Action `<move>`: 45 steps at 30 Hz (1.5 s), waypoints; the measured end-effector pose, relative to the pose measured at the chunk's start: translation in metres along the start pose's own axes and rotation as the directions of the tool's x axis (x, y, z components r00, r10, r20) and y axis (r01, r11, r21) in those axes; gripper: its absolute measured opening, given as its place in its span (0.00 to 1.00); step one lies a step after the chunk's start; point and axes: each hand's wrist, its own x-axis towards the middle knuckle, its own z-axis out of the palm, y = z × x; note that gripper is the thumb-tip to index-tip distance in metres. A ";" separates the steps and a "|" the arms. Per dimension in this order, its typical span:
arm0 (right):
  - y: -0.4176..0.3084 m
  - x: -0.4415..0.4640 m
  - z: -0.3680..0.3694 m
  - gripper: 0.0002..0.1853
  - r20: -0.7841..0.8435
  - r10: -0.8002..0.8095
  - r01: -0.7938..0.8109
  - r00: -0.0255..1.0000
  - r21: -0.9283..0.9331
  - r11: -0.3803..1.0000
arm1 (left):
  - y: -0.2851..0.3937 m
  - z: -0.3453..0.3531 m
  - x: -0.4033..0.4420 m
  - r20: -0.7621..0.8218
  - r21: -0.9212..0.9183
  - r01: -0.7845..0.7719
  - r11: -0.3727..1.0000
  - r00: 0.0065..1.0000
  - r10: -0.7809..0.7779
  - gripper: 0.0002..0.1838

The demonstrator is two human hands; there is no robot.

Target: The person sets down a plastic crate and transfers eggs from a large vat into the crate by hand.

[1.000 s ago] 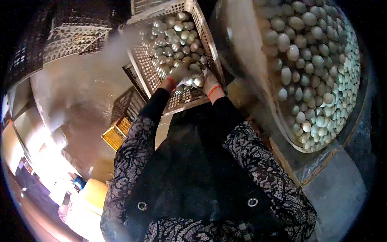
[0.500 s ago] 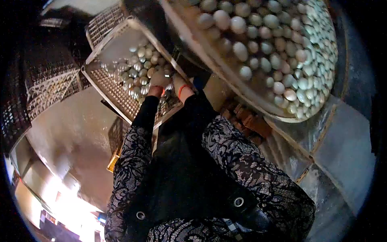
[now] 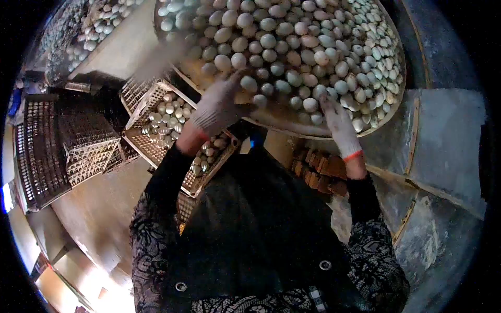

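Observation:
Both hands wear pale knit gloves with red cuffs. My left hand [image 3: 216,107] reaches over the near left rim of a big round vat [image 3: 308,134], fingers apart beside several whitish eggs [image 3: 269,41]. On the right, my right hand [image 3: 339,122] extends its fingers against eggs at the near edge of the pile; its fingertips partly blend in with them. No egg is plainly gripped in either hand. Below and left of my left hand, a plastic crate [image 3: 140,145] contains more eggs [image 3: 169,117], partly hidden by my forearm.
Dark and pale slotted crates [image 3: 42,151] stand at the left. Another heap of eggs [image 3: 104,23] lies at the upper left. Reddish bricks [image 3: 318,169] are stacked below the vat. Grey floor sheeting [image 3: 449,146] with seams spreads at the right.
Both hands have left the crate and moved up and right to the vat, now spread apart. The view has shifted, showing more of the vat and the egg heap at upper left.

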 end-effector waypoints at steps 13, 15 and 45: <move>0.020 0.068 0.096 0.29 0.213 -0.379 0.427 0.901 -0.272 0.862 | -0.038 0.064 0.048 0.305 0.569 0.030 0.822 0.921 -0.244 0.51; 0.048 0.092 0.130 0.27 0.107 -0.223 0.174 0.969 0.349 0.921 | -0.029 0.062 0.047 0.322 0.527 -0.062 0.848 0.938 -0.131 0.49; -0.050 0.116 0.085 0.27 0.113 -0.246 0.031 0.963 0.857 0.514 | 0.031 0.012 0.055 0.105 -0.116 0.082 0.990 0.992 -0.070 0.40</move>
